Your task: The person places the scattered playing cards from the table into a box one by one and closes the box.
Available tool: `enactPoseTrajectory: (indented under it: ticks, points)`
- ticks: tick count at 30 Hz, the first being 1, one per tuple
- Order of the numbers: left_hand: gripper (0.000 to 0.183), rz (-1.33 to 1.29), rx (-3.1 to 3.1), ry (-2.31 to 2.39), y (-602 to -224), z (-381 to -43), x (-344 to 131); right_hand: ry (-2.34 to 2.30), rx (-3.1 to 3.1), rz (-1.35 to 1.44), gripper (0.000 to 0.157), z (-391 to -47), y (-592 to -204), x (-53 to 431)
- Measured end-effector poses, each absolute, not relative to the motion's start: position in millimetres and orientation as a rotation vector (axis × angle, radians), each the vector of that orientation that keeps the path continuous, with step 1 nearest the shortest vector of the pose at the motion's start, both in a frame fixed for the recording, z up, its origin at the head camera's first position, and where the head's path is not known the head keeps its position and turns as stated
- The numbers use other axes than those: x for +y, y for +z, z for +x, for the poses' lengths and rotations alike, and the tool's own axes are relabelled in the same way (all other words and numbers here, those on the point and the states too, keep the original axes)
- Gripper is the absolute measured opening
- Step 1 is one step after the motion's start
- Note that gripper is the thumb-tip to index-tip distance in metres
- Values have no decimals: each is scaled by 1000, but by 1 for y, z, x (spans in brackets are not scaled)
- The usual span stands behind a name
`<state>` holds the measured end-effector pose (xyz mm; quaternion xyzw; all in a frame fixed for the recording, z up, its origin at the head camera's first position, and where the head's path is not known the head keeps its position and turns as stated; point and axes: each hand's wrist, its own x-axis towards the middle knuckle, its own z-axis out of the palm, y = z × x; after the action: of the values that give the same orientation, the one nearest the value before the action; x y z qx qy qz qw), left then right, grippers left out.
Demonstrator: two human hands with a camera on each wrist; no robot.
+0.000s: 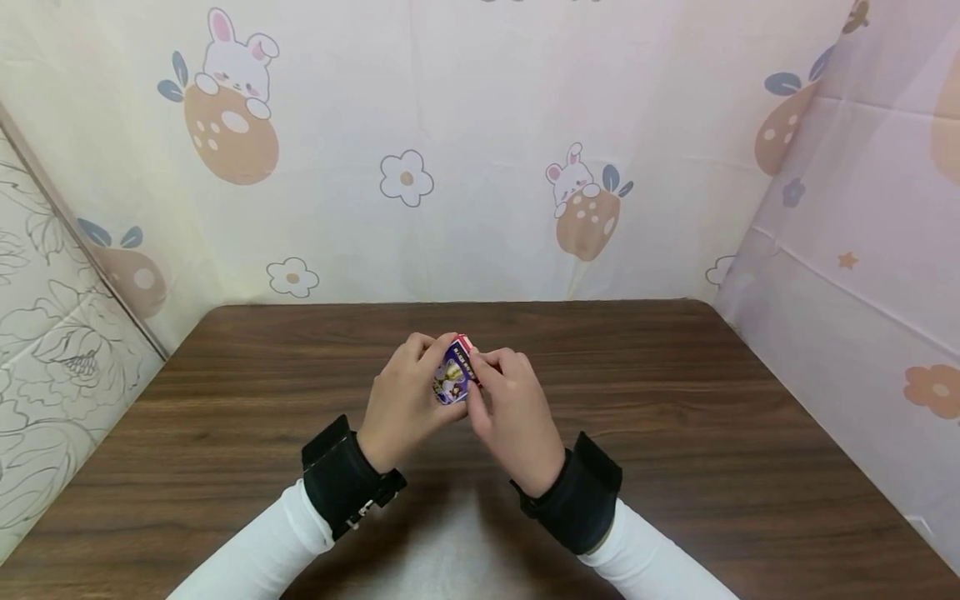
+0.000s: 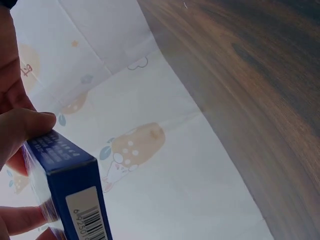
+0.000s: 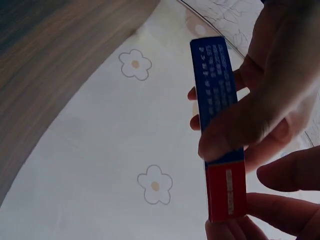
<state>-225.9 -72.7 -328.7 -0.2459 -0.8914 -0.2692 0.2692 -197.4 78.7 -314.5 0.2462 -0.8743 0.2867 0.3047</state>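
A small blue cardboard box (image 1: pixel 452 379) with a picture front and a red end is held up over the middle of the table. My left hand (image 1: pixel 405 387) grips its blue part, thumb along one narrow side and fingers on the opposite one. At the red end, my right hand (image 1: pixel 521 408) pinches the box with its fingertips (image 3: pixel 275 210). The left wrist view shows a barcode (image 2: pixel 89 215) on the box's blue end. Fine white print runs along the narrow side (image 3: pixel 212 75) in the right wrist view.
The brown wood-grain table (image 1: pixel 225 400) reaches back to a pale curtain (image 1: pixel 480 233) printed with rabbits and flowers. More printed cloth hangs at the right (image 1: pixel 862 333), and a line-drawn floral panel (image 1: pixel 67 367) stands at the left. Black bands (image 1: pixel 348 475) circle both wrists.
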Motion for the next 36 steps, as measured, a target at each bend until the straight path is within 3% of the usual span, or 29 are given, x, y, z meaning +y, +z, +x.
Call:
enactPoseTrajectory:
  ticks: [15, 36]
  points:
    - [74, -680, -2417, -724, -326, -226, -72, 1118, -2383, 631, 27, -207, -305, 100]
    - [76, -696, -2664, -698, -330, -240, -84, 1137, -2479, 587, 22, -211, -306, 123]
